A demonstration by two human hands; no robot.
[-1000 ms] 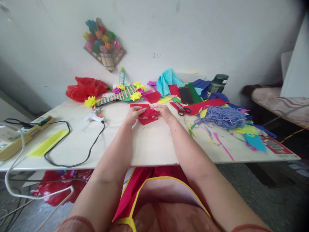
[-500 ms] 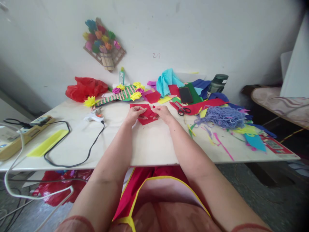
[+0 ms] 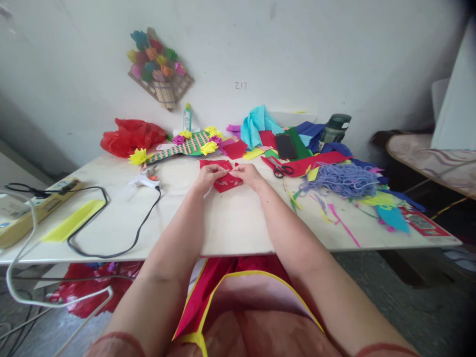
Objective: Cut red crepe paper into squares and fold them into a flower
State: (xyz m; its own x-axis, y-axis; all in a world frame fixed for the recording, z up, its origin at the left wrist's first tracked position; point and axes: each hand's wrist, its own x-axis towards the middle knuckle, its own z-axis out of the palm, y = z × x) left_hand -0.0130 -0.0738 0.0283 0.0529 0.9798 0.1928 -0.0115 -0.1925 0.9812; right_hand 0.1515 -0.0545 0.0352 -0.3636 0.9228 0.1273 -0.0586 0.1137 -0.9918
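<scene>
Both hands meet over red crepe paper [image 3: 225, 187] at the middle of the table. My left hand [image 3: 208, 177] is closed in a pinch on the red paper, thumb pointing right. Close beside it, my right hand [image 3: 248, 176] pinches too, its fingertips nearly touching the left ones, with a bit of red showing above them. The fingers hide how the paper is folded between them. Just behind lies a separate red paper piece [image 3: 235, 148]. Black-handled scissors [image 3: 279, 169] rest to the right of my right hand.
A white glue gun [image 3: 145, 179] with a black cord lies left. Behind it are a red plastic bag [image 3: 132, 136] and a flower-decorated stick panel [image 3: 182, 146]. On the right are a phone [image 3: 286, 147], purple yarn [image 3: 342, 179] and a dark bottle [image 3: 335, 128]. A power strip [image 3: 44, 208] sits far left.
My fingertips have come closer together over the red paper, the right hand shifting slightly left. Less of the paper between them shows now. Everything else on the table stays put.
</scene>
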